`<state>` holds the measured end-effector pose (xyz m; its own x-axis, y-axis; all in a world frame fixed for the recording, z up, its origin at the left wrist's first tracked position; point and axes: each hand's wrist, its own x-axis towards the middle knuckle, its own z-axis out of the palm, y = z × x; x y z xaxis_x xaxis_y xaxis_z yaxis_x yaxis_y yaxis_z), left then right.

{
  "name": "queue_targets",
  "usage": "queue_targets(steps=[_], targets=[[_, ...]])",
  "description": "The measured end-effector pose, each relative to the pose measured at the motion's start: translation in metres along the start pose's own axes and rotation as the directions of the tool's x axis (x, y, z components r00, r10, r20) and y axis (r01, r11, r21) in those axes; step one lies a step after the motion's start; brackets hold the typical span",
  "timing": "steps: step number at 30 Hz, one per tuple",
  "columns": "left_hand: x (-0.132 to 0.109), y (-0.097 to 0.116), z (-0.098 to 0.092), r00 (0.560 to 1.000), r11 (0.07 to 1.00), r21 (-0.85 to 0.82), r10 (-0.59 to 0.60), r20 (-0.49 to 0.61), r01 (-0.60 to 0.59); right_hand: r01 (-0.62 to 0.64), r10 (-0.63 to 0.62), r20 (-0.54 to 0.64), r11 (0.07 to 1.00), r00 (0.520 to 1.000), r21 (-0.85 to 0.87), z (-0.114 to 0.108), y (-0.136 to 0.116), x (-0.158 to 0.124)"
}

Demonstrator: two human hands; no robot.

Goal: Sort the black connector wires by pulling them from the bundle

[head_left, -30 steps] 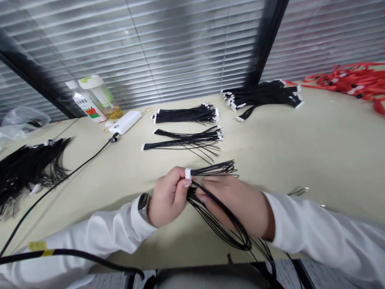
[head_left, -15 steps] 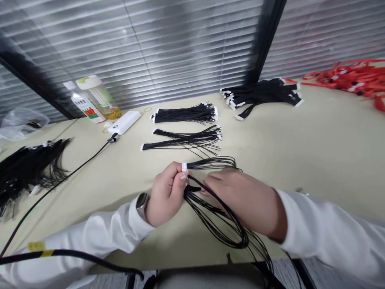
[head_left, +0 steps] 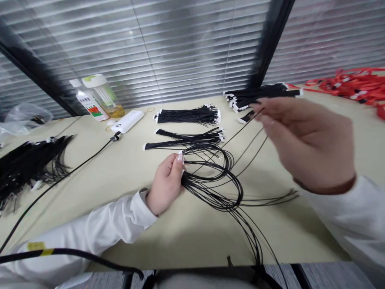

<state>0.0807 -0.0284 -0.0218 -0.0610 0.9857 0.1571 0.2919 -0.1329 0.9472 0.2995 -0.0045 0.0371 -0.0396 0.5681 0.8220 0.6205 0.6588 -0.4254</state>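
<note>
My left hand [head_left: 166, 181] is closed on the end of a black wire harness [head_left: 212, 196], with a white connector [head_left: 181, 154] showing at the thumb tip. Loops of the harness curve out to the right, and some loose ends hang over the table's front edge. Raised at the right, my right hand [head_left: 313, 140] pinches a thin black wire [head_left: 242, 127] drawn up from the harness. Two more thin wires rise beside it; whether the fingers hold these too is unclear. Just behind the looped wires lie smaller black harnesses [head_left: 180, 143] with white connectors.
A neat stack of black harnesses [head_left: 188, 116] lies farther back, with another pile [head_left: 270, 93] behind my right hand. Red cables [head_left: 345, 85] fill the far right. At left are a power bank [head_left: 128, 121] with its cord, bottles [head_left: 90, 103], a clear bag [head_left: 25, 118] and loose black harnesses [head_left: 27, 164].
My right hand has moved up and right, away from my left hand, pulling wire out from the bundle. The loops have spread to the right; my left hand keeps its grip.
</note>
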Motion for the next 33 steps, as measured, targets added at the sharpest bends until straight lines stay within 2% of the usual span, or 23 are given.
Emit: queue_targets(steps=[2, 3, 7, 10, 12, 14, 15, 17, 19, 20, 24, 29, 33], targets=[[-0.002, 0.0, 0.001, 0.999, 0.999, 0.021, 0.048, 0.016, -0.048, -0.096, 0.13, -0.075, 0.931, 0.989, 0.352, 0.003, -0.001, 0.0], [-0.003, 0.0, 0.001, 0.997, 0.996, 0.042, 0.078, 0.017, -0.079, -0.121, 0.172, -0.077, 0.889, 0.982, 0.442, 0.005, -0.003, 0.0], [-0.003, 0.001, 0.0, 0.992, 0.989, 0.081, 0.126, 0.017, -0.127, -0.199, 0.256, -0.058, 0.857, 0.965, 0.475, 0.009, -0.004, -0.001], [-0.002, 0.002, -0.001, 0.992, 0.989, 0.085, 0.118, 0.033, -0.12, -0.258, 0.366, -0.05, 0.74, 0.929, 0.621, 0.01, -0.001, 0.002], [-0.003, 0.002, -0.001, 0.989, 0.985, 0.099, 0.139, 0.049, -0.143, -0.291, 0.397, 0.021, 0.635, 0.918, 0.716, 0.01, 0.0, 0.002], [-0.004, 0.0, -0.001, 0.988, 0.987, 0.078, 0.137, 0.071, -0.142, -0.351, 0.345, 0.162, 0.603, 0.925, 0.716, 0.011, -0.001, 0.001], [-0.004, -0.001, -0.002, 0.989, 0.991, 0.049, 0.119, 0.088, -0.124, -0.399, 0.303, 0.263, 0.623, 0.916, 0.672, 0.011, -0.003, -0.001], [-0.006, -0.003, -0.002, 0.988, 0.996, -0.018, 0.091, 0.125, -0.089, -0.448, 0.213, 0.451, 0.728, 0.867, 0.518, 0.012, -0.008, -0.006], [-0.007, -0.005, -0.002, 0.985, 0.994, -0.056, 0.097, 0.145, -0.09, -0.389, 0.15, 0.553, 0.855, 0.82, 0.345, 0.014, -0.014, -0.011], [-0.008, -0.005, -0.002, 0.984, 0.993, -0.063, 0.106, 0.146, -0.098, -0.334, 0.126, 0.571, 0.901, 0.811, 0.276, 0.016, -0.017, -0.014], [-0.009, -0.001, -0.001, 0.985, 0.992, -0.085, 0.104, 0.137, -0.093, -0.164, 0.047, 0.564, 0.974, 0.825, 0.158, 0.021, -0.024, -0.022], [-0.009, 0.003, 0.0, 0.982, 0.992, -0.073, 0.114, 0.151, -0.104, -0.049, -0.007, 0.499, 0.994, 0.867, 0.099, 0.024, -0.023, -0.027], [-0.01, 0.002, -0.001, 0.98, 0.992, -0.076, 0.11, 0.164, -0.098, 0.052, -0.091, 0.48, 0.994, 0.873, 0.094, 0.025, -0.022, -0.03]])
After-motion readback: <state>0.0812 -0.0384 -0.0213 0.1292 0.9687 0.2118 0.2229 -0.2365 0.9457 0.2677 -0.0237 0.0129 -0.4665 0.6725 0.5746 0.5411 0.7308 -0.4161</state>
